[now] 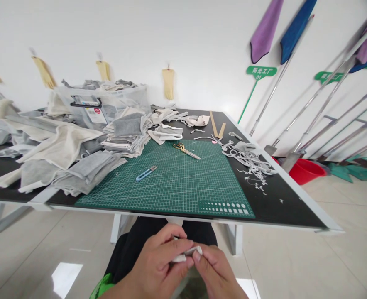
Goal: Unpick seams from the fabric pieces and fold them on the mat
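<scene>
Head view, folded white-and-grey cloth (193,251), partly covered, pinched by left hand (162,258) and right hand (215,265)

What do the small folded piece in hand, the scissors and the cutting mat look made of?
Folded piece: probably matte fabric, grey-and-white, softly creased. Scissors: likely polished metal, gold and silvery. Cutting mat: possibly vinyl, smooth green with printed gridlines.

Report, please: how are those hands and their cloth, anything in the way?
Left hand and right hand: both pinching small pale cloth. No obstruction seen at hands; scissors lie apart, on green mat.
</scene>
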{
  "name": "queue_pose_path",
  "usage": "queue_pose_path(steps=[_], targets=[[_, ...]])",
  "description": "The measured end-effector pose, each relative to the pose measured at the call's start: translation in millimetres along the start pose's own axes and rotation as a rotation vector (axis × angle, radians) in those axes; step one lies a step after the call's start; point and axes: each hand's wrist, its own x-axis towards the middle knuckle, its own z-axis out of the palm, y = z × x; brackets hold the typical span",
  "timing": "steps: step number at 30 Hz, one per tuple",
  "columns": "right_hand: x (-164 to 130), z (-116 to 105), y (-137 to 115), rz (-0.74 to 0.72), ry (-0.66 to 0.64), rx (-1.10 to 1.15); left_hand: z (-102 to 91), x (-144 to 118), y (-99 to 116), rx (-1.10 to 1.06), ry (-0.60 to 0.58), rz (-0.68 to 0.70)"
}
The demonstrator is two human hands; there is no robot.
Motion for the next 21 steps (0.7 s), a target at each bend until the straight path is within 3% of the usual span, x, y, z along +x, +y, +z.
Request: queue_pose_path(steps=[2, 6, 10, 15, 21], targets=[[1.1, -0.5, 1.0, -0.002, -0.017, -0.016, 0.3, 1.4, 1.4, -0.017, 0.017, -0.006], [9.7, -1.7, -1.4, -0.079, -0.179, -0.075, 0.5, 3.8, 4.8, -0.136, 0.096, -0.053], [11.1, 1.7, 3.5, -0.142, -0.064, -0.144, -1.0, 2.4, 6.6, -0.221, 0.105, -0.101], [5.3, 7.7, 8.6, -0.248, 0.097, -0.147, -2.4, -1.9, 5.6, -0.142, 0.042, -0.168], [10.8, 6.0, -3.1, -0.433, 0.114, -0.098, -3.4, -2.4, 7.6, -0.1, 0.035, -0.172]])
